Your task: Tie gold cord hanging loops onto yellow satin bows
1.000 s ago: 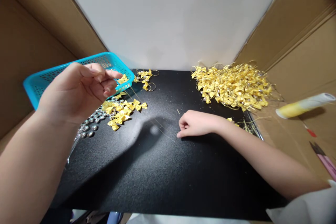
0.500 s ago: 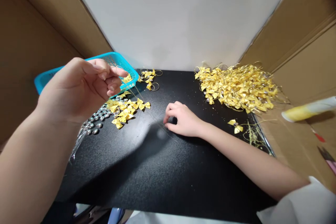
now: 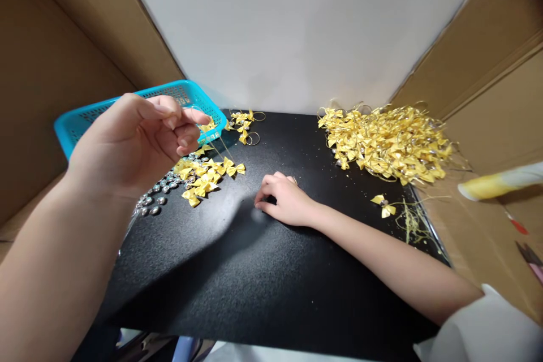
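My left hand [image 3: 144,136] is raised at the left, its thumb and fingers pinched on a thin gold cord [image 3: 216,146]. Strands of the cord slant down from the fingers toward a yellow ribbon bow [image 3: 233,167]. This bow is beside a cluster of similar yellow bows [image 3: 206,181]. My right hand [image 3: 284,198] rests low over the black tabletop [image 3: 271,283], right of the bows, with thumb and fingertips together. What sits between those fingertips is too small or hidden to name.
Silver beads [image 3: 153,203] lie under my left wrist. Behind it stands a blue plastic basket [image 3: 169,90]. A large heap of yellow bows with gold loops [image 3: 386,141] fills the back right. A single bow [image 3: 385,205] and cord scraps [image 3: 411,223] lie near the right edge.
My right hand has shifted slightly left and toward the bows, its fingertips drawn closer together. The left hand keeps its pinch. The whole view has moved a little.
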### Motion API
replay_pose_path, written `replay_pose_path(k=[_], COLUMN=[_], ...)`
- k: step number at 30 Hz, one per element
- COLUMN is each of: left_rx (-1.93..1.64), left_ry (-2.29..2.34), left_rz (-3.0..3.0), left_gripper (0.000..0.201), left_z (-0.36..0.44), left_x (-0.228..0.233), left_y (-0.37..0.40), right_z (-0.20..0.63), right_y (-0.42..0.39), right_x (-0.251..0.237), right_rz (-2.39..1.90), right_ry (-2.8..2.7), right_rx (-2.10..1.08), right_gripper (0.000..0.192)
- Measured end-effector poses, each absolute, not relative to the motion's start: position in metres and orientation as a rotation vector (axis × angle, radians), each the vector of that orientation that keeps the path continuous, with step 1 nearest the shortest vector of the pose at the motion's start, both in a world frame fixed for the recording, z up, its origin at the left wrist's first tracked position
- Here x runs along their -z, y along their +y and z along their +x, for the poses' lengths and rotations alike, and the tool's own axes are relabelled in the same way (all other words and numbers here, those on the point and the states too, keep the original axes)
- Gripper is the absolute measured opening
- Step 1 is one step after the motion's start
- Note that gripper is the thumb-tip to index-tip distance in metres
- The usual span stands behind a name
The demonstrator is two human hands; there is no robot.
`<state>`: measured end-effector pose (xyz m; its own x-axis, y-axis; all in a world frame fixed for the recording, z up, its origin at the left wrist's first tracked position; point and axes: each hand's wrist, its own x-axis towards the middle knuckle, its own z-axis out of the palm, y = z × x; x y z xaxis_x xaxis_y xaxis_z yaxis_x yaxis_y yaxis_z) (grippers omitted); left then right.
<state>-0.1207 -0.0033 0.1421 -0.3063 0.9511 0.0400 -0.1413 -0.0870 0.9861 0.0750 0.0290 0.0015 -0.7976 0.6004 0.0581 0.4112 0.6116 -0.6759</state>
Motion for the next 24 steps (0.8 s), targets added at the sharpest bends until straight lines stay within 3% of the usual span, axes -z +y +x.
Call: replay_pose_path(k=[20,22,24], left_rx=[-1.547,-1.533,-1.486], left_ry=[1.283,1.268,1.234], left_rz=[0.817,0.893,1.051], left_gripper=[0.012,0.015,0.019], left_z=[-0.131,-0.131,-0.128], left_x=[-0.129,-0.132,-0.139], left_y=[-0.007,-0.008,-0.009], right_z=[0.093,0.100,0.101], right_y=[0.033,0.040,0.045], right_x=[-0.009,-0.016,-0.025], right_rz=[-0.878,-0.881,-0.831], right_ry=[-2.523,-2.411,-2.263], right_rx=[-1.053,-1.026,-1.042], right_gripper=[0.008,0.023,0.051])
